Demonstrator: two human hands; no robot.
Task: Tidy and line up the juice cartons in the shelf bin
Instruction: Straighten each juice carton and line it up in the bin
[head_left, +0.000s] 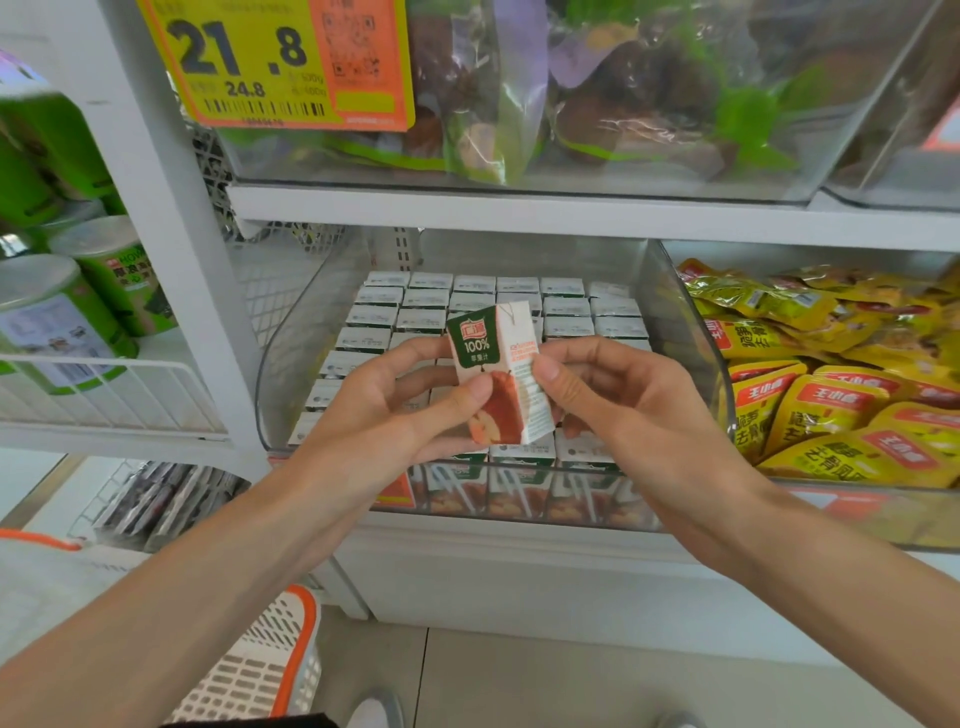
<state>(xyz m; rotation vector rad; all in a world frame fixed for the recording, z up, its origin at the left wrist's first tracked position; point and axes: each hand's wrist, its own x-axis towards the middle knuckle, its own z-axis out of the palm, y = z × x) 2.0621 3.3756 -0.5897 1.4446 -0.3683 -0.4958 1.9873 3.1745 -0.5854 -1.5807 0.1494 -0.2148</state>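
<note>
Pinching one juice carton (505, 358) with left hand (384, 415) and right hand (623, 400). Up over a clear bin (283, 343) on a white shelf (519, 210)

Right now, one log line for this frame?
left hand: holds juice carton | right hand: pinches same carton | carton: above clear bin, tilted | binned cartons: upright rows

This is a shop, a supermarket aisle. A yellow-and-orange price tag (275, 62) with barcode and QR code hangs on white shelving (519, 213). A clear bin (291, 332) holds rows of identical juice cartons (566, 306), beside heaped yellow snack packets (831, 395) and green canisters (52, 322). A shopping basket (270, 660) sits below.
</note>
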